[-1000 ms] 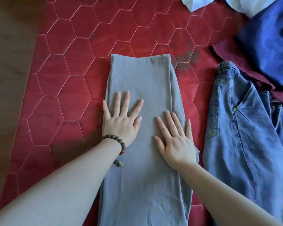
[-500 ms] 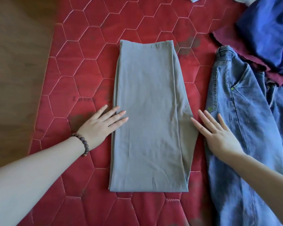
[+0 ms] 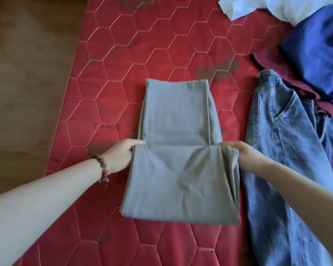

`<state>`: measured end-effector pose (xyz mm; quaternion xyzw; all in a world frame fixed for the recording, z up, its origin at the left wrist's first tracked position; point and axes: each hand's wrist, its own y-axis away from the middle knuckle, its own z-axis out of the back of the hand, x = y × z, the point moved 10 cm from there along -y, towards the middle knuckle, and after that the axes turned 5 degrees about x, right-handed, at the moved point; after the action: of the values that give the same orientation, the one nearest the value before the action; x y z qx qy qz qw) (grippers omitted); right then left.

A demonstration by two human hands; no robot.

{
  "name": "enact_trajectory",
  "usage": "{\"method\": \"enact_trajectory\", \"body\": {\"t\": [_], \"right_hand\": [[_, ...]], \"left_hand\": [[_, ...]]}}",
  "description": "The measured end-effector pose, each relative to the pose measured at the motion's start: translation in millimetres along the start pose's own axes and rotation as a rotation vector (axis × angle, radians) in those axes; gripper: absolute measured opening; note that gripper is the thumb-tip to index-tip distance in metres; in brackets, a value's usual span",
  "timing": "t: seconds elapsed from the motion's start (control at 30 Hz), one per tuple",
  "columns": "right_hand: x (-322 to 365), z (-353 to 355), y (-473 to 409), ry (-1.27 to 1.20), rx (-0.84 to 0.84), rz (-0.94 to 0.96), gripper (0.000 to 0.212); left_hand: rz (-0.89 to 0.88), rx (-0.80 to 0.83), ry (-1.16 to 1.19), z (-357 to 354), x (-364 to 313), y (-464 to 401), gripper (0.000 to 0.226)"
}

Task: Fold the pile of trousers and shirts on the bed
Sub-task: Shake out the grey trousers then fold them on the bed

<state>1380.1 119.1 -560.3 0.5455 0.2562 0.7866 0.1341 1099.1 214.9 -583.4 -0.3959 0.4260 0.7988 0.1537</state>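
Grey, smooth woven fabric: the trousers [image 3: 179,150] lie in the middle of a red quilted bedcover [image 3: 108,89] stitched in pale hexagons, with some dark smudgy patches on it. They're a long narrow rectangle, and the near half is puffed up and creased where it's being brought over toward the waistband end. Half a second ago both hands were flat on the cover at either side of the trousers; now the left hand [image 3: 121,155] grips the left edge and the right hand [image 3: 248,153] grips the right edge, fingers curled into the cloth at the fold line. The fold that lay flat before is now lifted. Just right of them sit blue jeans [image 3: 288,150], heavy denim with a green-stitched pocket, then a maroon garment [image 3: 277,70], a blue shirt [image 3: 319,52] and something white [image 3: 277,6] heaped at the top right. 1 beaded bracelet [image 3: 102,169] circles the left wrist.
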Motion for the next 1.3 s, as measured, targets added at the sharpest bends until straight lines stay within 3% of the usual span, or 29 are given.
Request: {"method": "enact_trajectory", "body": {"t": [0.07, 0.1, 0.17, 0.27, 0.37, 0.47, 0.6, 0.77, 0.93, 1.0, 1.07, 1.13, 1.17, 1.23, 1.3], "right_hand": [[-26.4, 15.2, -10.2, -0.229, -0.166, -0.204, 0.03], [-37.6, 12.2, -13.3, -0.335, -0.205, -0.299, 0.025], [-54.2, 0.2, -17.2, -0.522, -0.225, -0.44, 0.012], [-65.3, 0.1, -16.9, -0.539, -0.248, -0.538, 0.019], [-63.4, 7.7, -15.9, -0.492, -0.253, -0.524, 0.024], [-54.5, 10.4, -16.5, -0.451, -0.245, -0.439, 0.027], [-36.7, 13.9, -15.7, -0.56, -0.327, -0.221, 0.016], [-48.9, 13.1, -7.1, -0.718, -0.487, -0.213, 0.02], [-43.3, 23.0, -3.3, -0.481, -0.661, -0.226, 0.029], [-38.0, 31.1, 4.5, -0.25, -0.727, -0.269, 0.034], [-24.4, 43.5, 22.2, 0.018, -0.893, -0.326, 0.024], [19.9, 43.4, 32.4, 0.367, -1.055, -0.208, 0.03], [46.0, 30.1, 23.6, 0.52, -1.038, -0.068, 0.037], [81.9, -18.5, -13.1, 0.721, -0.819, 0.168, 0.045], [91.2, -73.8, -50.8, 0.838, -0.545, 0.243, 0.053]], "left_hand": [[0.187, -0.105, 0.325, 2.0, 19.0, -8.4, 0.018], [0.277, -0.153, 0.332, 2.4, 27.7, -10.0, 0.017], [0.346, -0.217, 0.169, 6.1, 34.6, -14.0, 0.027], [0.394, -0.25, 0.175, 9.3, 40.3, -16.5, 0.061], [0.43, -0.246, 0.113, 11.9, 38.8, -14.4, 0.06], [0.252, -0.36, 0.089, 26.3, 17.9, -14.8, 0.053], [0.08, -0.395, 0.338, 25.4, 0.0, -16.7, 0.018], [0.031, -0.48, 0.256, 25.9, -15.8, -22.3, 0.017], [-0.018, -0.655, 0.057, 37.3, -32.3, -19.9, 0.025], [0.085, -0.693, -0.041, 37.0, -25.4, -14.4, 0.027], [0.23, -0.793, -0.198, 43.8, -24.6, -0.2, 0.017], [0.146, -0.908, -0.415, 47.3, -52.7, 8.5, 0.028], [-0.008, -0.92, -0.525, 41.1, -75.6, 6.5, 0.033], [-0.274, -0.772, -0.717, 9.5, -107.6, -12.4, 0.038], [-0.261, -0.5, -0.87, -23.7, -105.1, -40.2, 0.046]]}}
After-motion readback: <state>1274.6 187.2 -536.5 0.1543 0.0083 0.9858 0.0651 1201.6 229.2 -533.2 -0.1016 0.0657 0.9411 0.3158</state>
